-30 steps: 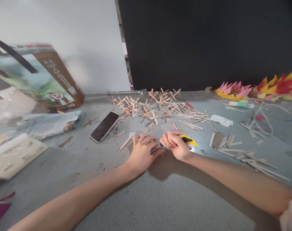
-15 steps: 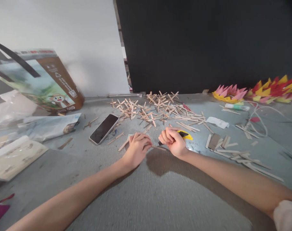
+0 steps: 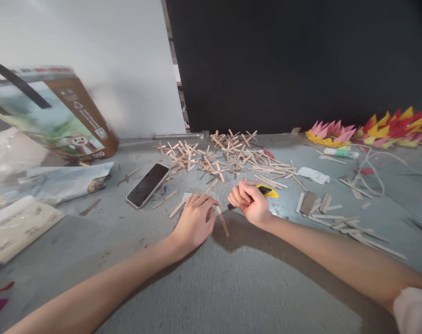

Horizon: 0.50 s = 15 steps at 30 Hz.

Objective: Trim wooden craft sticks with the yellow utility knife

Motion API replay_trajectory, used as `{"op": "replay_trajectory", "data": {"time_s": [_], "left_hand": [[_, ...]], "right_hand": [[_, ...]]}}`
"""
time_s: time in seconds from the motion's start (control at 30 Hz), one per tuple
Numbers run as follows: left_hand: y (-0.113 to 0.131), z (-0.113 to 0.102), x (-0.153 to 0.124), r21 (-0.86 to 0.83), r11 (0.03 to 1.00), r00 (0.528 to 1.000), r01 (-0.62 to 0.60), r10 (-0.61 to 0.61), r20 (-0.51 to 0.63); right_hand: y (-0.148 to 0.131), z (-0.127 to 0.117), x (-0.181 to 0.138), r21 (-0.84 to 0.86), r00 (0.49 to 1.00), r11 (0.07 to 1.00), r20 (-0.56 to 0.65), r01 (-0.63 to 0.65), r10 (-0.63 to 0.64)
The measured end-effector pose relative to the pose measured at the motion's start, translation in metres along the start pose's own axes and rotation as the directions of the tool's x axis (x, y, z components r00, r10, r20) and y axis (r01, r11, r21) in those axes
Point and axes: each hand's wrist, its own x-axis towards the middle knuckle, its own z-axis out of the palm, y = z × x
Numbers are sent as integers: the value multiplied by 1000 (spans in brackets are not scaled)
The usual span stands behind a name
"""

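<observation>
My right hand (image 3: pixel 249 203) is wrapped round a utility knife (image 3: pixel 266 190) with a yellow and black handle; its dark end pokes out on the left side of the fist. My left hand (image 3: pixel 196 218) rests low over the table, thumb and index finger apart. Just beyond its index fingertip, a single wooden craft stick (image 3: pixel 223 222) lies slanted on the table between the two hands. Whether the fingertip touches the stick I cannot tell. Another craft stick (image 3: pixel 178 208) lies left of my left hand, beside a small pale piece partly hidden by the fingers.
Beyond the hands is a pile of crossed craft sticks (image 3: pixel 219 155). A phone (image 3: pixel 148 185) lies left, with a printed bag (image 3: pixel 74 120) and plastic packets (image 3: pixel 26 227) farther left. Loose sticks (image 3: pixel 350 225), a glue stick (image 3: pixel 341 153), a white cable (image 3: pixel 381 183) and folded-paper pieces (image 3: pixel 331 134) are right.
The stick between my hands has turned from lying nearly crosswise to pointing towards me. My left index finger has straightened. My right hand keeps the knife, almost unmoved. The view has shifted slightly.
</observation>
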Motion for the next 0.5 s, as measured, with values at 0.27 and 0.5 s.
{"op": "replay_trajectory", "data": {"time_s": [0.27, 0.5], "left_hand": [[19, 0, -14, 40, 999, 995, -15, 11, 101], [16, 3, -9, -10, 1000, 995, -26, 27, 99]], "right_hand": [[2, 9, -6, 43, 990, 993, 96, -107, 103], [9, 10, -2, 55, 985, 990, 120, -129, 122]]}}
